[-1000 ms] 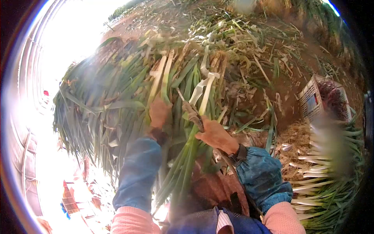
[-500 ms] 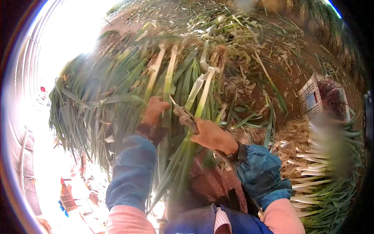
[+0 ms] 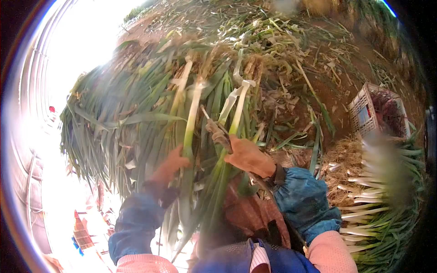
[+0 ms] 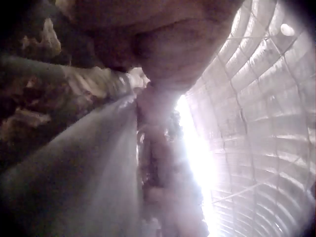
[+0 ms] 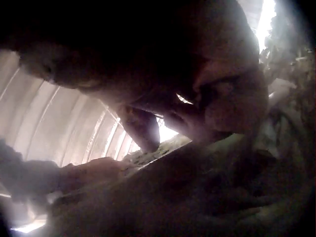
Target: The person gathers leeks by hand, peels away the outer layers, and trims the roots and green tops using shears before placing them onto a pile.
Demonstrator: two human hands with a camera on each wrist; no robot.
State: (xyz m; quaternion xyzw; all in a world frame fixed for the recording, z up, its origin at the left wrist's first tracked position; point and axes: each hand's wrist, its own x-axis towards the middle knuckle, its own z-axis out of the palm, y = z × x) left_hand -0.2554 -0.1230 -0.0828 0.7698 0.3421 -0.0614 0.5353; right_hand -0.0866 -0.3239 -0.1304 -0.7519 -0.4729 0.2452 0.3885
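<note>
My left hand (image 3: 172, 164) holds a leek (image 3: 193, 111) by its green part, with the white shank pointing away from me. In the left wrist view broad leaves (image 4: 89, 173) run below the dark hand. My right hand (image 3: 251, 157) grips an air blow gun (image 3: 217, 133) with a wrapped body and a thin nozzle, which points at the leek's shank. A hose (image 3: 269, 193) trails from it towards my body. Beneath the right hand lie more leeks (image 3: 240, 109) with loose white skin, their leaves draping over my lap. In the right wrist view the fingers (image 5: 232, 106) are curled and dark.
A big heap of unpeeled leeks (image 3: 123, 123) spreads to the left and ahead. Peeled leeks (image 3: 368, 200) lie in a row at the right. Behind them stands a plastic crate (image 3: 363, 116). Stripped leaves (image 3: 273, 38) litter the soil, and a ribbed tunnel wall (image 4: 261, 108) rises at the left.
My left hand has moved back towards my body and a little left, drawing the leek with it. The blow gun has shifted slightly left and stays near the shank.
</note>
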